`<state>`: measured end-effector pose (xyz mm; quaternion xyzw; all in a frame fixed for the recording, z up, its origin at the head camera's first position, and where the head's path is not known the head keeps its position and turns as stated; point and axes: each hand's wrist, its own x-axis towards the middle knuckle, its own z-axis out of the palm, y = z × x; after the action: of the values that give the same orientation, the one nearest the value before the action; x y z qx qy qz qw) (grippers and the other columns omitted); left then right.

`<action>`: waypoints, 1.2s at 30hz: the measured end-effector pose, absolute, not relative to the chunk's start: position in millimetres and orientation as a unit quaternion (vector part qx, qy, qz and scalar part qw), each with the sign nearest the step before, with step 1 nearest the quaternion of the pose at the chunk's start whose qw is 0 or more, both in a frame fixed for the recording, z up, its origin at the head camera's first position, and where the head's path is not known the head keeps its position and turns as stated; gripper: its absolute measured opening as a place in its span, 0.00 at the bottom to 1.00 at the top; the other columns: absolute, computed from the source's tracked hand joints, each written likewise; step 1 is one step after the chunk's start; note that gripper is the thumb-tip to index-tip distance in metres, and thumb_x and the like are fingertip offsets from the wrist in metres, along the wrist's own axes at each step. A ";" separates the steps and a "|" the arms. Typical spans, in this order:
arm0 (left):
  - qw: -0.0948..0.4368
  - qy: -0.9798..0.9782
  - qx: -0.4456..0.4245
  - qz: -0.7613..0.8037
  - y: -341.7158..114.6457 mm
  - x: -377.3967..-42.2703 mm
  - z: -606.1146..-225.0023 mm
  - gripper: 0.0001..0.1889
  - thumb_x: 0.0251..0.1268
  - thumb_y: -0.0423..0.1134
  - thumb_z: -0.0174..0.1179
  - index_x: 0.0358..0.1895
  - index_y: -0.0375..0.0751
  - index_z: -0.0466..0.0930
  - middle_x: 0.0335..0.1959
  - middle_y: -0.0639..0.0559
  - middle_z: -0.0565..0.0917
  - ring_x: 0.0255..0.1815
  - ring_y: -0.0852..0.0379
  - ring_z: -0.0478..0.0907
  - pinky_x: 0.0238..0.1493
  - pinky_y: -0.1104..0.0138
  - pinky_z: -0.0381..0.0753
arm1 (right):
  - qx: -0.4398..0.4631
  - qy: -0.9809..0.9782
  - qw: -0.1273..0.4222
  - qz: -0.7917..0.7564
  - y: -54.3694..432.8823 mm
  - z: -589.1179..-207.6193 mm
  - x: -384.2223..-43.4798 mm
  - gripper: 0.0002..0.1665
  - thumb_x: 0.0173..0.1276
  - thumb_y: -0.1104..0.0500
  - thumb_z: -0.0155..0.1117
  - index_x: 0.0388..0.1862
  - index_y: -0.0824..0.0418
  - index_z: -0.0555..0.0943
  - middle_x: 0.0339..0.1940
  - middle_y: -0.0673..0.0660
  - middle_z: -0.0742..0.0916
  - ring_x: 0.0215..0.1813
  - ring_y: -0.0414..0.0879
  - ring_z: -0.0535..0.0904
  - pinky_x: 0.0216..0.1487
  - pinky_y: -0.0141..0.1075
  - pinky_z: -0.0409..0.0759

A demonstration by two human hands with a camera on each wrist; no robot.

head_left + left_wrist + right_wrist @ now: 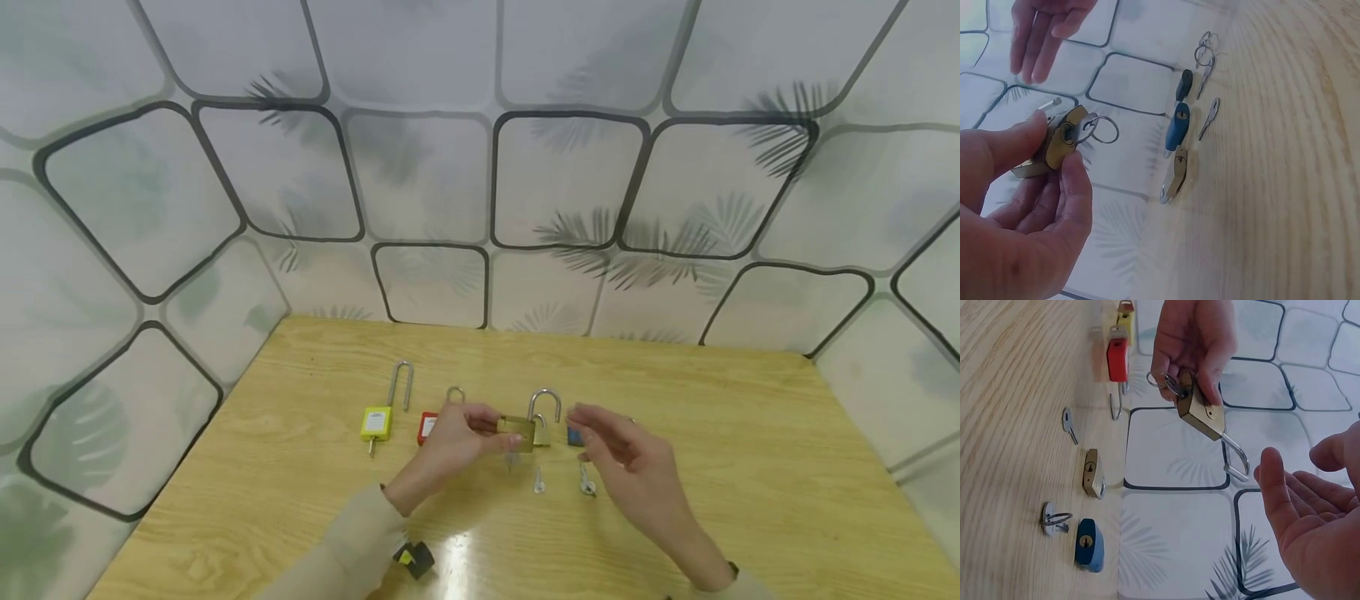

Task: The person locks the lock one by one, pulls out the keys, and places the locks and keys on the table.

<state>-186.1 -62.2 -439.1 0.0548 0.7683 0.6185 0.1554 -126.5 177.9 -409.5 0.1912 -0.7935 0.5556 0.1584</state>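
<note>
My left hand (459,437) grips a brass padlock (516,435) above the table, thumb on one side and fingers on the other. Its shackle (1239,456) is swung out of the body, with one end free. A key (1087,128) with a ring sits in the keyhole at the bottom of the body. Just beyond the shackle, my right hand (637,467) hovers with its fingers extended and holds nothing. In the right wrist view, a gap shows between its fingertips (1270,459) and the shackle.
On the wooden table (750,467) stand a yellow padlock (376,423) with a long raised shackle, a red padlock (1118,359), a smaller brass padlock (1092,475) and a blue padlock (1088,544). A loose key (539,482) and ringed keys (587,482) lie before them. A black-and-yellow object (415,558) lies near my left sleeve.
</note>
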 end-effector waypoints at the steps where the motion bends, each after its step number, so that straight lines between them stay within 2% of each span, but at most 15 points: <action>1: 0.157 0.768 0.057 0.618 -61.6 -185.7 -439.7 0.15 0.55 0.42 0.78 0.40 0.37 0.86 0.38 0.49 0.88 0.38 0.57 0.83 0.42 0.67 0.82 | 0.192 -0.795 0.159 0.553 177.1 -410.0 -126.3 0.17 0.73 0.73 0.60 0.58 0.68 0.82 0.52 0.66 0.90 0.50 0.29 0.86 0.37 0.34 0.89; 9: 0.158 0.765 0.067 0.621 -59.2 -181.7 -440.1 0.15 0.56 0.43 0.78 0.40 0.38 0.85 0.37 0.50 0.89 0.38 0.58 0.84 0.42 0.66 0.83 | 0.203 -0.799 0.168 0.541 174.5 -414.3 -127.5 0.18 0.73 0.73 0.59 0.60 0.67 0.82 0.55 0.65 0.89 0.52 0.29 0.85 0.37 0.37 0.89; 18: 0.151 0.763 0.063 0.625 -57.1 -177.2 -439.8 0.14 0.56 0.41 0.78 0.39 0.38 0.85 0.36 0.51 0.89 0.38 0.58 0.84 0.43 0.66 0.82 | 0.178 -0.819 0.156 0.523 174.6 -417.8 -125.7 0.17 0.74 0.71 0.60 0.60 0.67 0.82 0.56 0.64 0.89 0.50 0.30 0.86 0.38 0.39 0.89; 27: 0.166 0.761 0.076 0.623 -53.2 -175.1 -437.4 0.14 0.56 0.43 0.77 0.41 0.40 0.85 0.37 0.52 0.90 0.39 0.59 0.85 0.44 0.66 0.83 | 0.162 -0.821 0.149 0.527 175.7 -417.9 -128.5 0.17 0.76 0.69 0.60 0.61 0.65 0.82 0.57 0.64 0.89 0.49 0.30 0.86 0.40 0.38 0.90; 36: 0.161 0.750 0.106 0.633 -48.6 -172.0 -436.6 0.13 0.59 0.42 0.76 0.40 0.37 0.87 0.37 0.49 0.91 0.36 0.60 0.85 0.43 0.67 0.83 | 0.154 -0.825 0.121 0.531 177.3 -421.3 -131.8 0.18 0.77 0.67 0.59 0.63 0.66 0.79 0.59 0.65 0.87 0.51 0.30 0.85 0.44 0.36 0.89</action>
<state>-172.0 -48.6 -436.6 0.1058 0.7498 0.6330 0.1609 -131.8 177.3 -421.3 0.1537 -0.8246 0.5308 0.1214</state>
